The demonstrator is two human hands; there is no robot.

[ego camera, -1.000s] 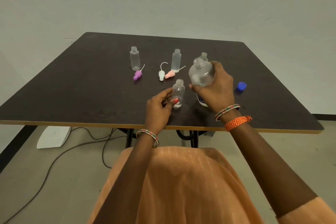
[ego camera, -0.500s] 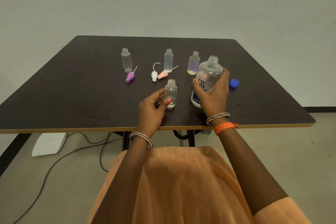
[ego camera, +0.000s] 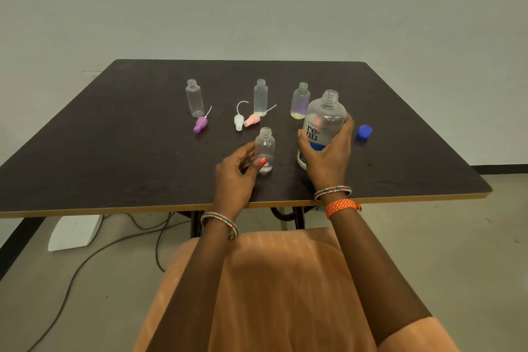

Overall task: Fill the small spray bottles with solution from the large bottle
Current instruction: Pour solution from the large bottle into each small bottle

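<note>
I am steadying the small spray bottle (ego camera: pixel 265 150) on the surface (ego camera: pixel 114 151), my left hand (ego camera: pixel 237 173) pinching it low. My right hand (ego camera: pixel 328 157) is wrapping the uncapped large bottle (ego camera: pixel 324 120) standing beside it; next I judge it needs lifting and careful tilting over that narrow neck.

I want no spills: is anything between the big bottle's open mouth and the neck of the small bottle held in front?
Nothing visible. The large bottle, in the right hand, stands beside the small bottle steadied by the left hand. Both necks are uncapped; only bare table lies between them.
</note>
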